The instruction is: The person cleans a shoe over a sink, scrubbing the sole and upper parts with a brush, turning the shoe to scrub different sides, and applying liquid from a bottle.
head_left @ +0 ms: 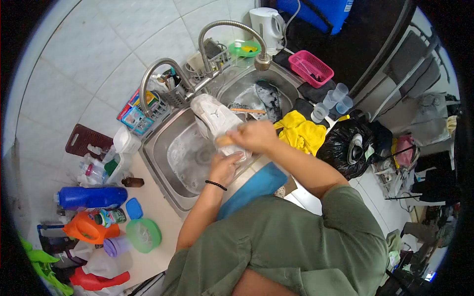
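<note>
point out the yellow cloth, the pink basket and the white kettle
yellow cloth (302,132): head view, middle of its crumpled top
pink basket (299,61): head view, its rim at the near left
white kettle (262,24): head view, side of its body

From where I steer, my most open way down is into the left basin (185,160), over the suds on its outer side. The white shoe (215,114) and both hands, left (224,166) and right (255,135), fill the way across the divider. At the back, the left faucet (167,63) and right faucet (232,22) arch up, and I would have to go round them. A dark sudsy item (269,100) takes up part of the right basin (290,88); the yellow cloth (301,132) crowds its near right corner, with clear cups (321,112) beyond. On the counter (165,206), I have a bare strip between the left basin's rim and the green bowl (143,236).
</note>
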{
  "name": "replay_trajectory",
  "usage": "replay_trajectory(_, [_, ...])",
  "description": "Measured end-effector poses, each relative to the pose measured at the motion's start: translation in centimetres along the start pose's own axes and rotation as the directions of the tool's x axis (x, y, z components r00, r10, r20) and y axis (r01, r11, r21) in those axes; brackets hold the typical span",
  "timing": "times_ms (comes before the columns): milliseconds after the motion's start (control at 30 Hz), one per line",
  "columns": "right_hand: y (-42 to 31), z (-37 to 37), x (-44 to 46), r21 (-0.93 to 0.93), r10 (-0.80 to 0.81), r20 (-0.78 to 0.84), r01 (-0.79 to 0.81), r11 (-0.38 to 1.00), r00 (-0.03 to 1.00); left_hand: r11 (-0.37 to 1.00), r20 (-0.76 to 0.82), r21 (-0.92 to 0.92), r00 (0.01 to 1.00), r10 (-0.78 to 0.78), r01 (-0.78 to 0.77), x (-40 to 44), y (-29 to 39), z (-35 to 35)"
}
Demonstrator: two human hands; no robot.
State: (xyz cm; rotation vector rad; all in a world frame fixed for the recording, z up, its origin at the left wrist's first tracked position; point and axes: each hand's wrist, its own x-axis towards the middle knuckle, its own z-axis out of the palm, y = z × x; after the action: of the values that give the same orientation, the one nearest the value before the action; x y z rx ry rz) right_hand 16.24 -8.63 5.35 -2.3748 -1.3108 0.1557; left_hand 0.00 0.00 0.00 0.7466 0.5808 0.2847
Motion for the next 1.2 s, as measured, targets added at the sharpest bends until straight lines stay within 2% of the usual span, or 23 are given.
replay_trajectory(67, [0.4, 1.4, -0.9, -0.052, -0.092, -0.159, 0.085, 0.995, 0.983, 0.999, -0.025, 0.016, 0.999, 0.037, -0.037, 0.2, -0.7, -0.2])
replay_trajectory(167, [5.1, 0.1, 0.8, -0.113, -0.037, 0.030, 0.041, 0.993, 0.999, 0.993, -0.049, 0.115, 0.998, 0.043, -0.037, -0.5, 0.1, 0.2])
replay_trajectory(200, [5.5, 0.6, 0.9, -0.163, -0.199, 0.002, 0.197, 0.967, 0.980, 0.983, -0.025, 0.176, 0.998, 0.062, -0.057, 0.4, -0.8, 0.4])
replay_trajectory(300, [-1.2, 0.6, -1.3, -0.071, -0.178, -0.052, 0.174, 0.982, 0.983, 0.958, -0.116, 0.285, 0.990, 0.077, -0.041, 1.8, -2.0, -0.4])
replay_trajectory(333, [-0.4, 1.5, -1.0, -0.048, -0.202, -0.095, 0.199, 0.979, 0.975, 0.964, -0.105, 0.251, 0.988, 0.111, -0.082, 1.8, -2.0, -0.5])
replay_trajectory(433, [5.7, 2.3, 0.4, -0.025, -0.121, -0.108, 0.119, 0.993, 0.987, 0.992, -0.107, 0.071, 0.988, 0.108, -0.100, 0.4, -0.2, 0.8])
replay_trajectory(467, [5.9, 2.3, 0.3, 0.048, -0.059, -0.048, 0.062, 0.997, 0.997, 0.993, -0.087, 0.078, 0.992, 0.094, -0.087, 0.3, -0.1, 0.7])
replay_trajectory(567, [-0.8, 1.6, -0.6, 0.016, -0.151, -0.073, 0.153, 0.988, 0.986, 0.989, -0.066, 0.129, 0.995, 0.076, -0.067, 1.1, -1.1, 0.3])
replay_trajectory(600, [-2.2, 1.0, -0.6, -0.034, -0.169, -0.028, 0.168, 0.985, 0.985, 0.990, -0.076, 0.129, 0.995, 0.071, -0.061, 0.9, -0.8, 0.6])
replay_trajectory(700, [1.6, 2.1, 0.0, -0.004, -0.109, -0.046, 0.109, 0.994, 0.993, 0.991, -0.105, 0.126, 0.993, 0.052, -0.039, -0.2, 0.5, 0.3])
replay_trajectory(733, [3.1, 0.9, 0.4, -0.041, -0.189, 0.015, 0.190, 0.981, 0.982, 0.993, -0.105, 0.116, 0.993, 0.046, -0.034, -0.4, 0.6, -0.1])
replay_trajectory(800, [0.9, 2.2, 0.7, -0.081, -0.207, 0.036, 0.209, 0.975, 0.978, 0.987, -0.127, 0.159, 0.992, -0.003, 0.024, 0.0, 0.0, -0.9])
replay_trajectory(867, [-3.3, 1.2, 0.3, -0.095, -0.174, 0.109, 0.185, 0.978, 0.979, 0.992, -0.179, 0.127, 0.983, 0.030, -0.007, 0.9, -1.3, -1.3])
replay_trajectory(900, [-3.1, 1.3, 0.4, -0.059, -0.177, 0.073, 0.181, 0.982, 0.981, 0.993, -0.208, 0.113, 0.977, 0.044, -0.020, 0.7, -1.3, -0.9])
replay_trajectory(967, [-2.4, 1.7, 0.6, 0.019, -0.181, 0.003, 0.181, 0.983, 0.983, 0.997, -0.152, 0.054, 0.987, 0.058, -0.050, -0.1, -0.6, -0.9])
replay_trajectory(1033, [0.6, 2.1, 1.6, -0.029, -0.173, -0.019, 0.173, 0.985, 0.985, 0.996, -0.097, 0.014, 0.991, 0.094, -0.093, -0.9, 0.2, -1.0])
replay_trajectory(1100, [1.5, 1.5, 1.9, -0.083, -0.169, 0.017, 0.170, 0.982, 0.985, 0.983, -0.080, 0.092, 0.983, 0.164, -0.156, -0.8, -0.1, -0.7])
replay_trajectory(1133, [-0.6, 1.0, 1.4, -0.014, -0.174, 0.020, 0.174, 0.985, 0.985, 0.971, -0.057, 0.144, 0.978, 0.202, -0.192, -0.2, -0.6, -0.8])
replay_trajectory(1200, [-4.0, 0.3, 0.4, -0.021, -0.196, -0.018, 0.195, 0.981, 0.981, 0.953, -0.034, 0.217, 0.974, 0.223, -0.211, 0.6, -0.8, -1.1])
